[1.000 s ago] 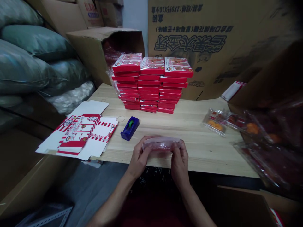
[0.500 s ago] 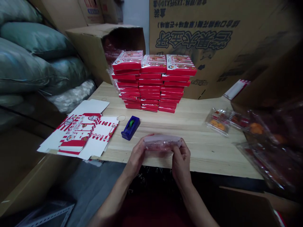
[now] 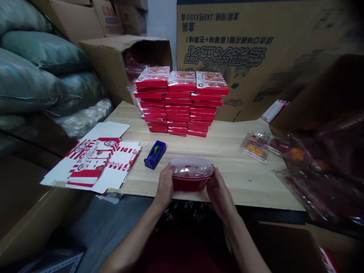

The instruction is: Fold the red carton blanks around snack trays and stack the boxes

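Between my hands is a small red-and-white carton (image 3: 190, 182), held above the front part of the table. Its upper side shows a pale panel and a shiny clear window. My left hand (image 3: 166, 182) grips the carton's left end, the thumb at its upper corner. At the opposite end, my right hand (image 3: 218, 189) closes on the right side, with part of its fingers hidden behind the carton. Left of my hands sits a blue tape dispenser (image 3: 155, 154) with a green core. Farther back, red boxes (image 3: 178, 108) with clear windows stand stacked in three columns.
Flat printed cartons (image 3: 93, 161) lie on the table's left side. Clear packets (image 3: 255, 146) with orange pieces lie at the right, beside more plastic bags (image 3: 318, 189). A large cardboard box (image 3: 216, 22) stands behind the stack. Stuffed sacks (image 3: 45, 49) are piled at far left.
The carton has tipped so that its red printed side and clear window show more. My right fingers have moved from its near edge to its right end. The view has shifted slightly.
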`<state>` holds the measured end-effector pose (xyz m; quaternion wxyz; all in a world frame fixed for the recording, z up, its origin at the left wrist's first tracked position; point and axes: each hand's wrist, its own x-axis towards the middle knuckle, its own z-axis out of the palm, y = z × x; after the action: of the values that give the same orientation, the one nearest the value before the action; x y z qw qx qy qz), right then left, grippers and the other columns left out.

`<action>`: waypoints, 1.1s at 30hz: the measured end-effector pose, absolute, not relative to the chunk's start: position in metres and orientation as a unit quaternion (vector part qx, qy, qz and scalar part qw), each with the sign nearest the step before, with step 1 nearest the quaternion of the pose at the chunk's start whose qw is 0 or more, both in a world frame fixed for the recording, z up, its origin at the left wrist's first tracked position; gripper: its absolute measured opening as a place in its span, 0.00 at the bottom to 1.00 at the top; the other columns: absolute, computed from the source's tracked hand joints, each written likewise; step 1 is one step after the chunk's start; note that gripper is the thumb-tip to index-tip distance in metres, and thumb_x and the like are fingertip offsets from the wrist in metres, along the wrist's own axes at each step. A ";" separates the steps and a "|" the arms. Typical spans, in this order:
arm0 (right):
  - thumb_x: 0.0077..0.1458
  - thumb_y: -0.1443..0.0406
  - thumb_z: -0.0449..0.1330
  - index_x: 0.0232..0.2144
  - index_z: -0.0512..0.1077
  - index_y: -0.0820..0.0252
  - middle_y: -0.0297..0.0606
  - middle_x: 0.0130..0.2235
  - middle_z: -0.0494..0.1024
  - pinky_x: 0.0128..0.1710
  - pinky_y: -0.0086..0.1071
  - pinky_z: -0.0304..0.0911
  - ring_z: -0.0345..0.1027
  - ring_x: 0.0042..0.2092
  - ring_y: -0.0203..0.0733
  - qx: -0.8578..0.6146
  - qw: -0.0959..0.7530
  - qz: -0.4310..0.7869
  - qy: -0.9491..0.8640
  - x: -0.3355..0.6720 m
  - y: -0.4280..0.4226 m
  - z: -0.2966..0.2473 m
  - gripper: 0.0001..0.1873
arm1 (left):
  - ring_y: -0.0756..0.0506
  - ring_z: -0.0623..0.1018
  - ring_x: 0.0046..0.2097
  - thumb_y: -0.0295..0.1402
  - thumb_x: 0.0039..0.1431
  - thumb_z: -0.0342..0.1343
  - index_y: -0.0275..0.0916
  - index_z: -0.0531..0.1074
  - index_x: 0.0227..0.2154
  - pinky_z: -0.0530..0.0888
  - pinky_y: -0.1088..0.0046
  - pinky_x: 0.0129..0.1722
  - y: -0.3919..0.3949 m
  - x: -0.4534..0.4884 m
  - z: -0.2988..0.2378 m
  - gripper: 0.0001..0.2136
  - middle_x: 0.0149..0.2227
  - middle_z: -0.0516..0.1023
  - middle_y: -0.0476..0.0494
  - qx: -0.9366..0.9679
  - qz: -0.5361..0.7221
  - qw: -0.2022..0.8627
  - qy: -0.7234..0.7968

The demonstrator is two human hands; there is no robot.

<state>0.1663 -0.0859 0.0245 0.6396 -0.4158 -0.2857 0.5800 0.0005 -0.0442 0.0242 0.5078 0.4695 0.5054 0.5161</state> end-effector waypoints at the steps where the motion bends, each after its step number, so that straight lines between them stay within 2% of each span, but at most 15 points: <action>1: 0.65 0.43 0.55 0.50 0.77 0.48 0.36 0.54 0.82 0.64 0.46 0.60 0.68 0.61 0.50 -0.423 0.626 0.597 -0.271 0.168 -0.091 0.028 0.23 | 0.37 0.77 0.56 0.38 0.62 0.57 0.39 0.81 0.37 0.72 0.65 0.56 -0.048 0.000 0.024 0.10 0.46 0.84 0.42 0.463 0.516 0.509 0.511; 3: 0.63 0.44 0.60 0.52 0.77 0.48 0.35 0.56 0.82 0.66 0.46 0.58 0.68 0.63 0.50 -0.443 0.595 0.628 -0.234 0.169 -0.101 0.029 0.23 | 0.38 0.78 0.52 0.39 0.61 0.58 0.40 0.80 0.38 0.74 0.66 0.51 -0.056 -0.001 0.017 0.10 0.42 0.85 0.43 0.433 0.504 0.544 0.512; 5: 0.59 0.46 0.64 0.51 0.78 0.49 0.37 0.55 0.83 0.65 0.47 0.61 0.70 0.62 0.52 -0.454 0.566 0.662 -0.189 0.168 -0.109 0.023 0.23 | 0.39 0.81 0.44 0.41 0.60 0.58 0.40 0.79 0.37 0.76 0.68 0.43 -0.065 -0.002 0.006 0.11 0.34 0.84 0.45 0.376 0.477 0.608 0.512; 7: 0.54 0.48 0.69 0.47 0.79 0.52 0.38 0.51 0.84 0.61 0.48 0.66 0.73 0.59 0.55 -0.459 0.547 0.684 -0.148 0.166 -0.116 0.010 0.23 | 0.41 0.80 0.34 0.42 0.58 0.58 0.39 0.78 0.35 0.75 0.69 0.34 -0.072 -0.001 -0.006 0.12 0.27 0.81 0.47 0.305 0.438 0.679 0.505; 9: 0.49 0.51 0.72 0.42 0.80 0.52 0.39 0.48 0.86 0.56 0.46 0.69 0.76 0.55 0.55 -0.465 0.545 0.685 -0.132 0.165 -0.121 -0.006 0.20 | 0.43 0.79 0.29 0.40 0.55 0.59 0.38 0.78 0.34 0.74 0.71 0.30 -0.079 -0.002 -0.017 0.11 0.24 0.80 0.48 0.245 0.406 0.732 0.489; 13: 0.43 0.57 0.73 0.35 0.80 0.51 0.36 0.40 0.86 0.43 0.42 0.73 0.79 0.44 0.52 -0.475 0.534 0.686 -0.139 0.165 -0.123 -0.031 0.15 | 0.44 0.80 0.31 0.33 0.49 0.62 0.36 0.79 0.34 0.75 0.71 0.34 -0.081 -0.009 -0.029 0.09 0.32 0.84 0.44 0.213 0.397 0.779 0.436; 16: 0.38 0.65 0.72 0.29 0.80 0.52 0.31 0.30 0.84 0.33 0.35 0.70 0.76 0.31 0.45 -0.487 0.519 0.691 -0.129 0.169 -0.116 -0.039 0.11 | 0.45 0.81 0.32 0.24 0.42 0.64 0.35 0.80 0.31 0.75 0.72 0.35 -0.074 -0.019 -0.035 0.09 0.33 0.85 0.43 0.234 0.399 0.783 0.417; 18: 0.36 0.68 0.70 0.26 0.80 0.52 0.28 0.26 0.82 0.30 0.32 0.68 0.73 0.26 0.40 -0.492 0.520 0.686 -0.129 0.171 -0.111 -0.041 0.09 | 0.46 0.81 0.31 0.22 0.40 0.64 0.34 0.81 0.32 0.74 0.73 0.34 -0.070 -0.025 -0.039 0.12 0.32 0.85 0.44 0.228 0.386 0.783 0.432; 20: 0.36 0.69 0.69 0.24 0.80 0.54 0.29 0.24 0.81 0.30 0.32 0.67 0.72 0.25 0.39 -0.493 0.520 0.684 -0.138 0.172 -0.109 -0.041 0.08 | 0.45 0.82 0.32 0.24 0.42 0.66 0.34 0.84 0.35 0.75 0.72 0.36 -0.069 -0.031 -0.044 0.14 0.33 0.86 0.42 0.221 0.375 0.786 0.438; 23: 0.38 0.68 0.68 0.26 0.82 0.55 0.33 0.26 0.84 0.31 0.33 0.69 0.75 0.27 0.42 -0.493 0.520 0.680 -0.156 0.175 -0.111 -0.043 0.07 | 0.39 0.85 0.43 0.30 0.49 0.67 0.34 0.85 0.39 0.77 0.66 0.47 -0.072 -0.036 -0.050 0.13 0.39 0.87 0.37 0.246 0.365 0.805 0.397; 27: 0.42 0.67 0.68 0.29 0.84 0.53 0.35 0.34 0.87 0.38 0.36 0.72 0.80 0.36 0.47 -0.501 0.523 0.668 -0.171 0.180 -0.114 -0.050 0.08 | 0.33 0.79 0.58 0.36 0.57 0.66 0.37 0.84 0.46 0.73 0.60 0.58 -0.073 -0.040 -0.054 0.15 0.53 0.84 0.34 0.347 0.334 0.802 0.354; 29: 0.43 0.66 0.69 0.30 0.84 0.52 0.37 0.37 0.87 0.43 0.39 0.73 0.81 0.42 0.50 -0.501 0.521 0.667 -0.180 0.183 -0.115 -0.053 0.07 | 0.34 0.78 0.60 0.36 0.59 0.65 0.39 0.83 0.49 0.72 0.60 0.60 -0.071 -0.040 -0.056 0.16 0.55 0.82 0.36 0.399 0.315 0.780 0.364; 33: 0.49 0.61 0.69 0.33 0.85 0.49 0.37 0.44 0.87 0.57 0.45 0.70 0.77 0.54 0.55 -0.475 0.507 0.685 -0.220 0.190 -0.118 -0.052 0.07 | 0.36 0.82 0.53 0.37 0.58 0.67 0.40 0.85 0.46 0.74 0.60 0.56 -0.066 -0.041 -0.063 0.14 0.50 0.85 0.37 0.398 0.311 0.768 0.393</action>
<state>0.1897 -0.1181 -0.0524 0.5069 -0.4751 -0.2198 0.6848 -0.0407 -0.0664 -0.0634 0.7682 0.3983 0.3930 0.3112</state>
